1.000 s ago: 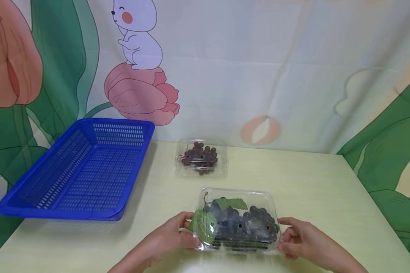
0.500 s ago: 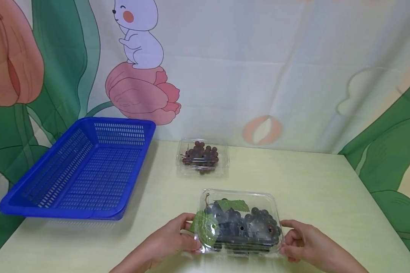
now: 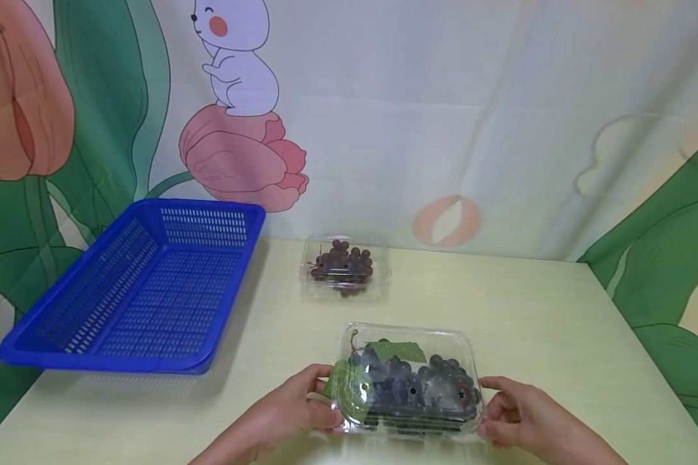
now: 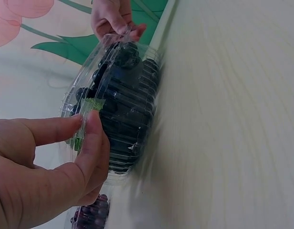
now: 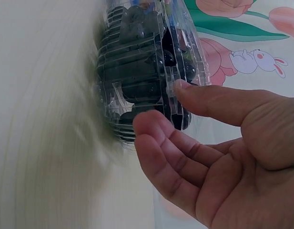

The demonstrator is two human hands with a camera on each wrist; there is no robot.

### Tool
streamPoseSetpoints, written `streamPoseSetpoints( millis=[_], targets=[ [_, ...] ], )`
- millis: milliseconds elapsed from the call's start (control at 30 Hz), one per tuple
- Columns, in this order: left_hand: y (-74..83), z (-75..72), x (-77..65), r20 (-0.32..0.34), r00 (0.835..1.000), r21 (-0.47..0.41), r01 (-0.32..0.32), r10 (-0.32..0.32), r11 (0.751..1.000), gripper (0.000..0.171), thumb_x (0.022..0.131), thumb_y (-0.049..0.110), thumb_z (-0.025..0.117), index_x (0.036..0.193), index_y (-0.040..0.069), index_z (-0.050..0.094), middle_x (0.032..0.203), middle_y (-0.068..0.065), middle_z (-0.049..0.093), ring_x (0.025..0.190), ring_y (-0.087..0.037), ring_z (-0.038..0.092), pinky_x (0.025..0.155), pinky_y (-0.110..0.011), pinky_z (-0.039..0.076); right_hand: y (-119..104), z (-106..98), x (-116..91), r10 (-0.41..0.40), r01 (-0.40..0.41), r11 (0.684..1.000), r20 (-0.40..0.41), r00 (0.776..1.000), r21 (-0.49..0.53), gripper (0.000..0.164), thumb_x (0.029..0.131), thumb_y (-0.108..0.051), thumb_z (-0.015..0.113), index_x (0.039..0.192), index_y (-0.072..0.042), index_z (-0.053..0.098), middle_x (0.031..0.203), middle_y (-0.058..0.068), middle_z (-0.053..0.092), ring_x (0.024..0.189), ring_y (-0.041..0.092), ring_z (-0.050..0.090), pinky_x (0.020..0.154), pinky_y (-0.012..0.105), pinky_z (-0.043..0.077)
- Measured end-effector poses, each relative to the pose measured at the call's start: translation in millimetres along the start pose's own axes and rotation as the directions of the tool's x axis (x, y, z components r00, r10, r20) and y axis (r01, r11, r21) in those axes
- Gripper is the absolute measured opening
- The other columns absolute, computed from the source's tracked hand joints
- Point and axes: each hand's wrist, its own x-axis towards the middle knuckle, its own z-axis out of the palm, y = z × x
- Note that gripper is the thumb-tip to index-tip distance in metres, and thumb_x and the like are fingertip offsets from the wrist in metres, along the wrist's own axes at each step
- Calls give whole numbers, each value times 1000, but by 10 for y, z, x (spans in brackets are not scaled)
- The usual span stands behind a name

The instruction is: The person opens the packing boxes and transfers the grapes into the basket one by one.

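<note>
A clear plastic clamshell box (image 3: pixel 410 336) of dark grapes (image 3: pixel 398 378) sits at the front of the table, with green leaves (image 3: pixel 351 394) inside its left end. My left hand (image 3: pixel 302 400) pinches the left rim between thumb and fingers. Across from it, my right hand (image 3: pixel 518 410) holds the right rim. In the right wrist view the thumb (image 5: pixel 204 98) presses on that rim while the other fingers curl below it. The left wrist view has the box's ribbed base close over the tabletop, and the right hand (image 4: pixel 116 19) at the far end.
A smaller clear box of reddish grapes (image 3: pixel 343 268) stands behind, near the back edge of the table (image 3: pixel 529 310). To the left is a blue slotted plastic basket (image 3: pixel 223 310). A printed cloth (image 3: pixel 384 116) hangs behind the table.
Both hands keep their hold. The box and hands have shifted very slightly toward the front and right in the head view; the basket and smaller box stay in place.
</note>
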Motion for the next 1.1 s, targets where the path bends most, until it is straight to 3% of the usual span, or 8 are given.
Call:
streamPoseSetpoints(
  millis=[200,333,500,633,867,1100],
  targets=[
    [-5,2,-10,-5,1000,-12,1,-1,1000,73,89,-14,67,152,-12,30,116,-22,54,87,-26,70,86,-43,61,-32,12,4,30,-31,999,-30,999,-24,72,95,-2,73,145,25,30,92,7,69,86,29,67,74,33,60],
    [-4,2,-21,-5,1000,-10,-4,4,1000,73,89,-14,67,152,-12,29,116,-22,55,87,-25,69,85,-43,61,-55,9,-15,-15,10,994,-47,999,-110,72,94,-5,75,143,26,33,92,4,70,84,19,68,75,29,59],
    [-11,1,-26,2,1000,-13,-13,13,1000,74,89,-12,67,152,-12,28,116,-22,55,88,-25,69,86,-43,61,-131,-13,-47,-91,51,954,-122,988,-297,67,92,-10,79,140,21,44,91,-3,67,79,5,62,72,25,56],
    [-11,7,-29,0,1000,-10,-16,16,1000,74,89,-12,67,152,-13,28,115,-22,55,89,-25,68,86,-42,61,-219,-4,-60,-99,14,918,-196,976,-395,57,92,-13,79,137,12,54,93,-4,64,81,5,62,71,25,56],
    [-8,13,-14,-6,1000,-6,-8,8,1000,74,89,-11,67,152,-12,30,112,-22,55,89,-26,68,86,-42,61,-420,78,-69,-45,-84,914,-306,951,-397,45,95,-16,77,134,2,63,103,-3,69,88,12,63,72,27,57],
    [-22,12,-15,-13,1000,-6,3,-3,1000,74,89,-9,68,153,-11,30,110,-21,56,88,-26,67,86,-41,60,-577,158,-56,-115,4,916,-251,961,-402,44,95,-21,76,133,-1,65,113,-1,70,88,12,63,70,27,56]
  ],
)
